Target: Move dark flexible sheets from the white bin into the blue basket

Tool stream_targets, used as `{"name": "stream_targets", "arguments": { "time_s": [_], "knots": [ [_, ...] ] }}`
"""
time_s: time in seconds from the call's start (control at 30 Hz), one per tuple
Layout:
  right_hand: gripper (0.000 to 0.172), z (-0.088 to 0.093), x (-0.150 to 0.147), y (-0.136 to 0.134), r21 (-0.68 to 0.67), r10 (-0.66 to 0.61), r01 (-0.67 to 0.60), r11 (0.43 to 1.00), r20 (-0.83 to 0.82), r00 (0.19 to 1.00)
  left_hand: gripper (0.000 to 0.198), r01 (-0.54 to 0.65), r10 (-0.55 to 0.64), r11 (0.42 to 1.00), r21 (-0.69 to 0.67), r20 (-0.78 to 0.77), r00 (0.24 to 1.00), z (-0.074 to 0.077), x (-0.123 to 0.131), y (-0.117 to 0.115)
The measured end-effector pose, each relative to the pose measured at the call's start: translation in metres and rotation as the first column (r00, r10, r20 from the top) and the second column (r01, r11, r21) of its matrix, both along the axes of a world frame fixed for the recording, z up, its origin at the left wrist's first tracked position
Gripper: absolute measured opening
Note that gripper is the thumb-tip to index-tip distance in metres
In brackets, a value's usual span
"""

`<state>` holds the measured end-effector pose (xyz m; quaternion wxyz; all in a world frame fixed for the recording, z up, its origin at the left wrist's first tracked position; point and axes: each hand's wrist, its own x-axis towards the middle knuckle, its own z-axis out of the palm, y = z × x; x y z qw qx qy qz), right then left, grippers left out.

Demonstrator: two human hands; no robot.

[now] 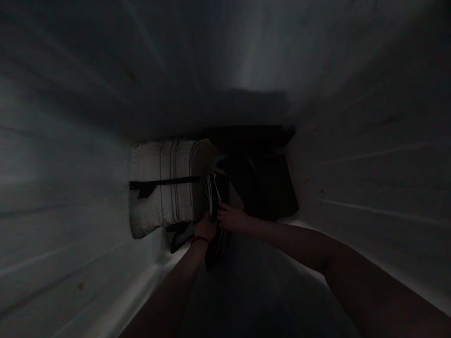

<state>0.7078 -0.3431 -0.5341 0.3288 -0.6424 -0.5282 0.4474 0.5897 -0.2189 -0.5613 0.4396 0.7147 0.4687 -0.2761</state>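
The light is very dim and fine detail is lost. A bundle of dark, thin sheets with pale edges (221, 183) stands between my hands. My left hand (206, 227), with a red band at its wrist, grips the bundle's near left side; its fingertips are partly hidden. From the right, my right hand (230, 218) holds the same bundle with its fingers bent at the sheet edges. Close by on the left lies a thick stack of pale, rough-edged pieces (151, 162), bound by a dark strap (165, 181).
Tall pale walls (63, 197) surround both arms like a deep bin or bag. Dark flat pieces (275, 183) lie at the bottom right. A dark looped item (179, 237) sits below the pale stack.
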Motion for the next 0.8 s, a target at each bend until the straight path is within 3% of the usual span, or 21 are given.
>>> {"name": "stream_targets", "arguments": {
  "time_s": [0.07,0.17,0.3,0.43,0.57,0.67,0.73,0.8],
  "knots": [
    [0.025,-0.01,0.007,-0.002,0.025,-0.043,0.042,0.999,0.02,0.999,0.043,-0.001,0.001,1.0,-0.008,-0.023,1.0,0.0,-0.002,-0.001],
    [0.033,-0.012,0.015,-0.007,0.018,-0.172,0.172,0.985,0.062,0.983,0.042,-0.013,0.015,0.999,-0.044,0.045,0.999,0.009,-0.003,-0.005],
    [0.038,-0.016,0.019,-0.009,-0.006,-0.283,0.286,0.958,0.123,0.951,0.062,-0.087,0.095,0.993,-0.078,0.108,0.99,0.017,0.009,-0.023],
    [0.039,-0.026,0.039,-0.022,-0.026,-0.271,0.282,0.959,0.213,0.939,0.074,-0.048,0.047,0.999,0.02,0.042,0.998,0.005,0.027,-0.039],
    [0.044,-0.033,0.091,-0.049,-0.066,-0.266,0.323,0.944,0.425,0.865,0.063,0.0,0.008,0.989,0.151,-0.053,0.999,-0.007,0.028,-0.039],
    [0.048,-0.038,0.129,-0.066,-0.12,-0.128,0.23,0.966,0.551,0.825,0.057,-0.069,0.072,0.986,0.153,-0.018,0.997,-0.004,0.016,-0.034],
    [0.044,-0.045,0.139,-0.07,-0.179,0.069,0.043,0.983,0.572,0.817,0.058,-0.113,0.106,0.987,0.113,0.064,0.992,0.001,0.006,-0.029],
    [0.04,-0.055,0.135,-0.067,-0.262,0.285,-0.158,0.952,0.567,0.773,0.059,-0.15,0.141,0.986,0.07,0.124,0.982,0.006,-0.005,-0.024]
  ]
}}
